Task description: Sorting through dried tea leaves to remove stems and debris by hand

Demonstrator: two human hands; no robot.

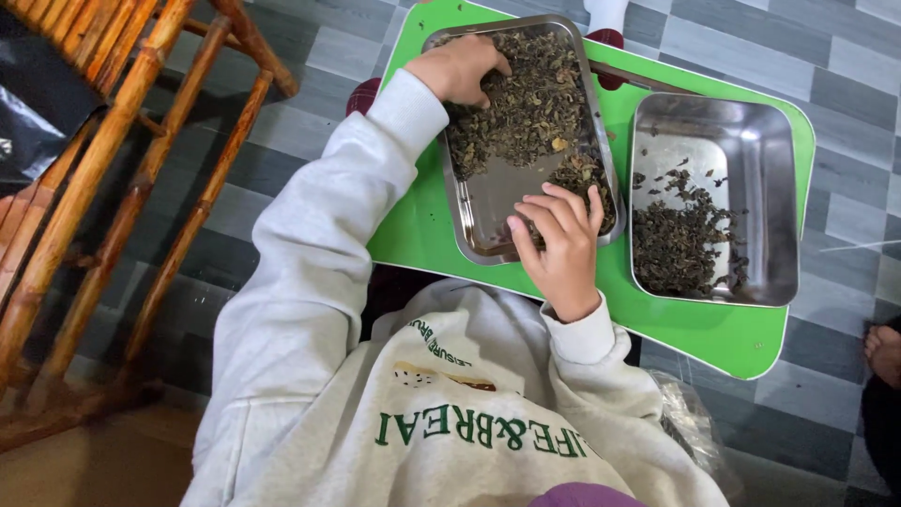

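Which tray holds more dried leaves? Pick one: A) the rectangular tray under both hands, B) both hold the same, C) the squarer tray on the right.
A: the rectangular tray is thickly heaped with dried leaves, while the squarer tray shows mostly bare metal.

A single head-worn camera looks steeply down from above the person's own chest, close enough that the pale grey sweatshirt (441, 413) fills the lower frame. It faces forward over a bright green lap table (723, 333), which sits in the upper middle, tilted in the picture. Grey tiled floor (826, 103) and a bamboo chair frame (113, 178) edge the view.
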